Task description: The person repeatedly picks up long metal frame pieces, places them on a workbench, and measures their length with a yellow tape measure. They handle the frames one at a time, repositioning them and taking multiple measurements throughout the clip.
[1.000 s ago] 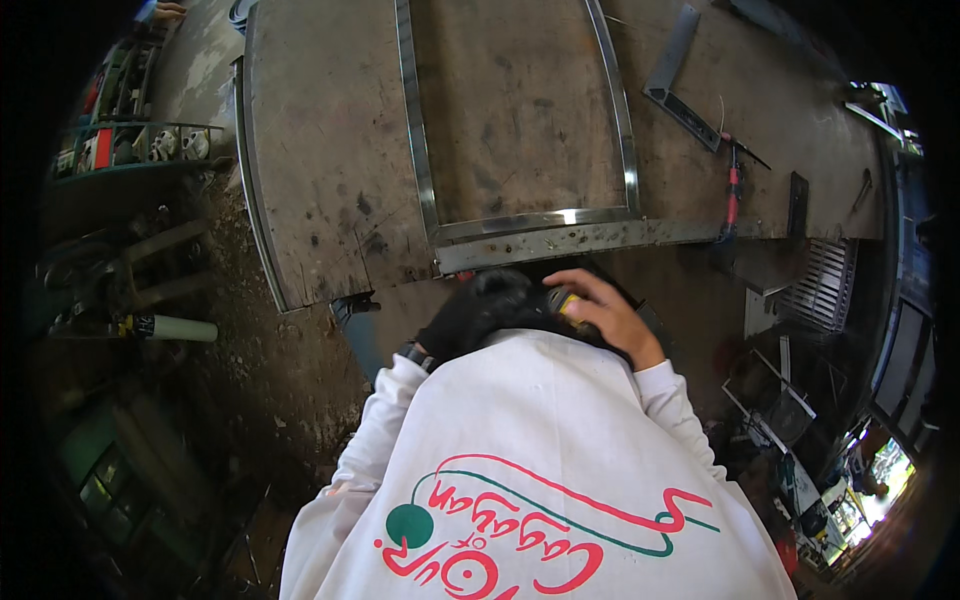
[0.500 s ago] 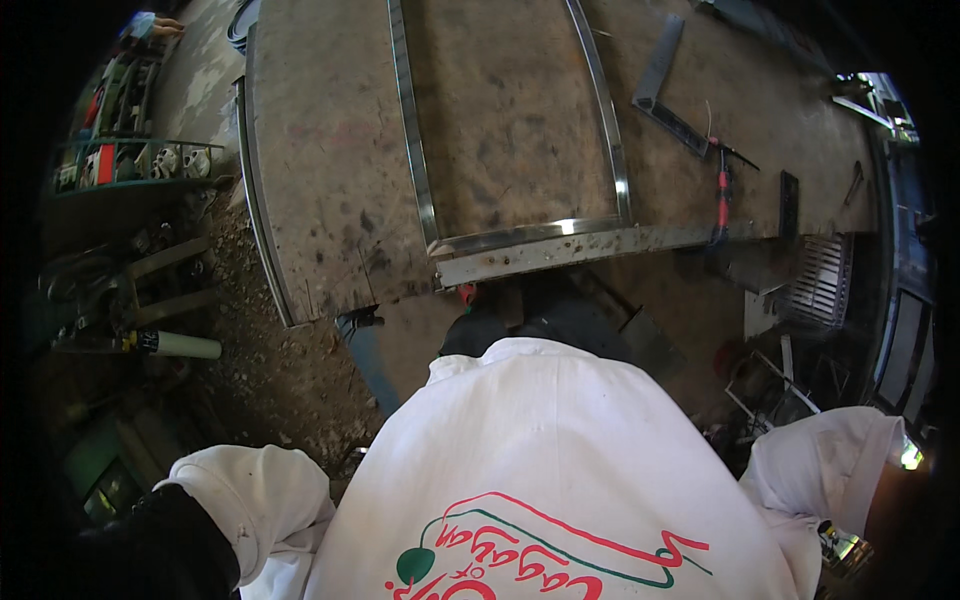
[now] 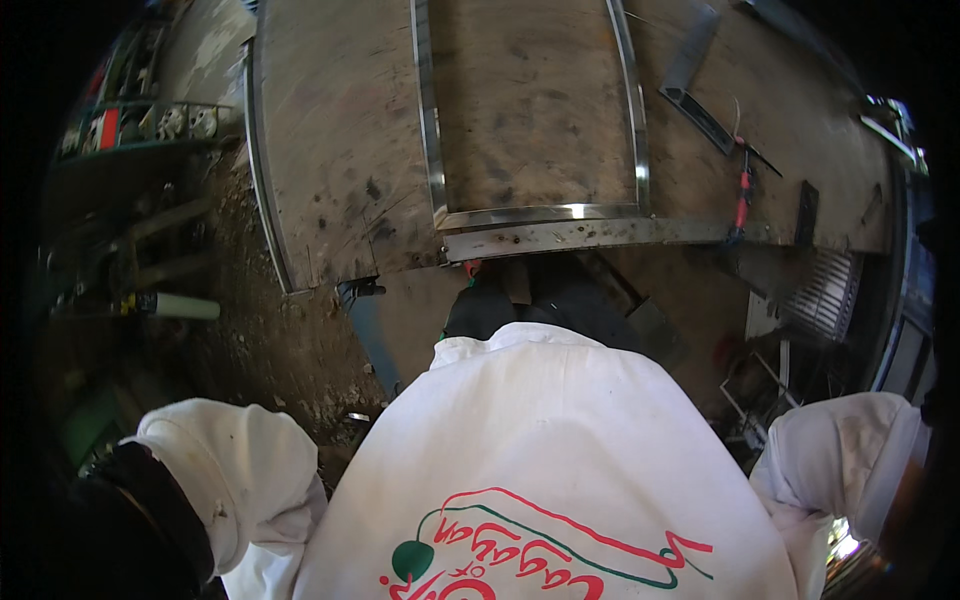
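Your gloved left hand (image 3: 158, 508) and your right hand (image 3: 908, 490) were at the dim side edges of view, well away from the metal frame (image 3: 545, 216) lying on the table (image 3: 335, 150) before you; how far their fingers opened, or what they held, I couldn't tell. A grey bar (image 3: 590, 236) ran between you and the frame, whose right side neighboured a metal square (image 3: 705, 118) and red-handled torch (image 3: 743, 195).

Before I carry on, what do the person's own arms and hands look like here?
Both arms wear loose, creased white sleeves: left sleeve, right sleeve. Beyond the left cuff is a black covering; whether glove or undersleeve is unclear. The sleeves match a white shirt with a red-and-green print. The hands themselves are lost at the dark rim.
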Demonstrator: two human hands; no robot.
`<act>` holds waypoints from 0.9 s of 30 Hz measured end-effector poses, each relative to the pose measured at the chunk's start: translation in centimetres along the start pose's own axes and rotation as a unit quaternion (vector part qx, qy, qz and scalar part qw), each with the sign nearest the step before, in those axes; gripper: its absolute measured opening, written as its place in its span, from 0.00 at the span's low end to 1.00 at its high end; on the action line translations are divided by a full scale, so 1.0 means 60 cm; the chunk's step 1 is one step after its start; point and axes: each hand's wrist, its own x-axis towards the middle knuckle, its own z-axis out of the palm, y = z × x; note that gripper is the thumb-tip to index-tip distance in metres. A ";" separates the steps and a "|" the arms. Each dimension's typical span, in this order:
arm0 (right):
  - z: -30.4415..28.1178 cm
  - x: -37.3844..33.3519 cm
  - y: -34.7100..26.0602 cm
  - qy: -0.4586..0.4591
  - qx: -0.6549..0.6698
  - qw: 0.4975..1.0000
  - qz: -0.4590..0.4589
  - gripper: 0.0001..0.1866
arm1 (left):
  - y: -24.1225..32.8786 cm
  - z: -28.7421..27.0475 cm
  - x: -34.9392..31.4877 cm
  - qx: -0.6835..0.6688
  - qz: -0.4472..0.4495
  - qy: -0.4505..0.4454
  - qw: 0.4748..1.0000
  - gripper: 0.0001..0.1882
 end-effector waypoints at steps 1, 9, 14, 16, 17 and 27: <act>0.003 -0.003 0.010 -0.001 0.008 1.000 0.010 0.32 | 0.005 0.000 -0.001 0.003 -0.006 0.001 1.000 0.18; 0.015 -0.005 0.041 -0.014 0.045 0.998 0.029 0.29 | 0.030 0.001 -0.014 0.019 -0.028 0.015 0.999 0.18; 0.030 0.004 0.034 0.001 0.054 0.998 0.027 0.28 | 0.024 -0.011 -0.021 0.018 -0.030 0.004 0.999 0.19; 0.037 0.003 0.035 0.002 0.056 0.998 0.025 0.27 | 0.022 -0.016 -0.024 0.023 -0.026 0.001 0.999 0.19; 0.039 0.003 0.038 0.005 0.056 0.998 0.026 0.27 | 0.021 -0.016 -0.024 0.023 -0.026 0.002 0.999 0.19; 0.041 0.011 0.022 0.002 0.054 0.998 0.015 0.23 | 0.023 -0.014 -0.032 0.014 -0.003 0.007 1.000 0.20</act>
